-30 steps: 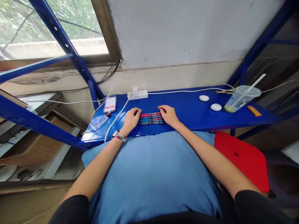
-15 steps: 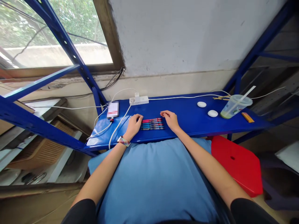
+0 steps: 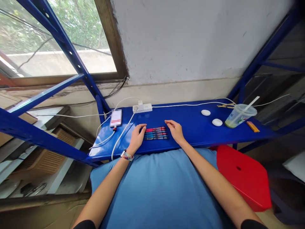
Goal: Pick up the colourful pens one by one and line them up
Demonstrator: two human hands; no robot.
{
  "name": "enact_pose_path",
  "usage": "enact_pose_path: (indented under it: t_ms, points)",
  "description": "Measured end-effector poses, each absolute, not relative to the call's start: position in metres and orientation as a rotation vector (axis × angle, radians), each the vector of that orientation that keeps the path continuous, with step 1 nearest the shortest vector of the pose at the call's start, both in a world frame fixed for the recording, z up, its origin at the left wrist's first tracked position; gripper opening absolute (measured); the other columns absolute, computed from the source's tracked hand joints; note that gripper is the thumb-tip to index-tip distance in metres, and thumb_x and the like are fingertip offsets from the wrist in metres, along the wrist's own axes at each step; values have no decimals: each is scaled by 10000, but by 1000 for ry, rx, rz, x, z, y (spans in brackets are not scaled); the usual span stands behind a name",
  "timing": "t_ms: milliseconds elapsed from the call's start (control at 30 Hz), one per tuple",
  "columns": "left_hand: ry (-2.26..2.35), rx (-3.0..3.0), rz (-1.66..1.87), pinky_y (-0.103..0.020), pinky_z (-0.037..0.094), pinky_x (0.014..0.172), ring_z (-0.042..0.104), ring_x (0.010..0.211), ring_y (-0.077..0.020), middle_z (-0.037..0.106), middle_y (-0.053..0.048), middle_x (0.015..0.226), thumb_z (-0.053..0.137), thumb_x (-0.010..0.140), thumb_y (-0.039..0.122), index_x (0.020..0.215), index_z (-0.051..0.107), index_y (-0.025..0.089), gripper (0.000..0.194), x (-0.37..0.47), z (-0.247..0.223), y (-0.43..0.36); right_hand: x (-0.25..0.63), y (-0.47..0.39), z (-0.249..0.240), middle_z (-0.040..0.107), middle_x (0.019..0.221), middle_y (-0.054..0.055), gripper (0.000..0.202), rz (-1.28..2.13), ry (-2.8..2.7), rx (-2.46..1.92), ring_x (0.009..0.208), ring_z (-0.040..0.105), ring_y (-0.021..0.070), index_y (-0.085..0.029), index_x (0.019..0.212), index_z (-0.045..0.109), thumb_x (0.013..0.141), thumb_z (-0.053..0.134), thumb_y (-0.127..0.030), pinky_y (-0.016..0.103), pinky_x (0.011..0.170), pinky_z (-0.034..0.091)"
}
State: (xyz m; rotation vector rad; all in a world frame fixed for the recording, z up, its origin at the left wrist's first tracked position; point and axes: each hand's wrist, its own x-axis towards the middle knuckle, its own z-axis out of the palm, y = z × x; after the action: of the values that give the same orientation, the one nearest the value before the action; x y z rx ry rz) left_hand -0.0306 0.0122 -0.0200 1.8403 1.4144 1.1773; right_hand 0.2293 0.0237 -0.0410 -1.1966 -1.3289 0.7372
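Pens point(image 3: 156, 133) | slender; pink-red at far side, blue nearer | lying flat, parallel, closely grouped | on blue tabletop point(image 3: 193, 127), near its front edge

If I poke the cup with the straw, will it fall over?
It might: the cup looks wider at the top than at the bottom, and the straw sticks out high. It's probably light, since there seems to be just a little green drink at the bottom. Its see-through side looks thin, so it could bend if squeezed.

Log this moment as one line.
pens: parallel row on blue shelf | left hand: beside row's left ends | right hand: beside right ends | power strip: near wall
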Motion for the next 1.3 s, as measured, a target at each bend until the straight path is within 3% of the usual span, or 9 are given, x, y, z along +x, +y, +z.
enact_pose_path:
  t_ms: [167,367,700,900,1133,1300]
  points:
    - [1378,1686,1263,-489,401,1290,567,1501,-290,626,-139,1567,583,1052,456,1458,586,245,458,-22,-27,6,212,16,-47,712,1509,100,401,852,-1287,-1109,1465,635,285,-247,1275,796,928,619,-346,483,1273,460]
    - [1243,1608,1248,-470,340,1342,416,1629,-284,498,-139,1695,520,1083,503,1535,492,250,519,-7,-31,-1,199,19,-49,652,1582,117,461,943,-1274,-1103,1583,504,276,-234,1337,775,900,650,-309,481,1318,383]
    - [1285,1589,1214,-408,432,1257,513,1545,-278,600,-102,1600,504,1090,489,1425,590,256,417,-5,-27,-14,200,14,-50,661,1576,95,450,936,-1325,-1143,1570,521,290,-241,1321,785,918,596,-306,477,1268,453]
    - [1264,1575,1215,-401,475,1201,583,1447,-279,646,-105,1525,531,1081,483,1386,611,228,406,-4,-23,-24,201,2,-46,672,1563,101,433,970,-1297,-1120,1557,534,299,-232,1251,810,868,619,-296,479,1288,418]
    - [1268,1608,1225,-395,424,1239,572,1467,-272,657,-104,1515,524,1094,434,1301,647,238,310,-3,-24,-28,202,2,-46,740,1464,100,354,971,-1288,-1106,1474,615,322,-236,1142,821,850,626,-274,510,1249,461]
    - [1272,1676,1315,-437,391,1261,571,1465,-275,691,-119,1432,524,1090,382,1217,655,224,241,-2,-33,-23,203,-2,-50,763,1406,121,270,669,-1545,-1152,1488,595,348,-236,1083,819,902,619,-234,571,1278,417]
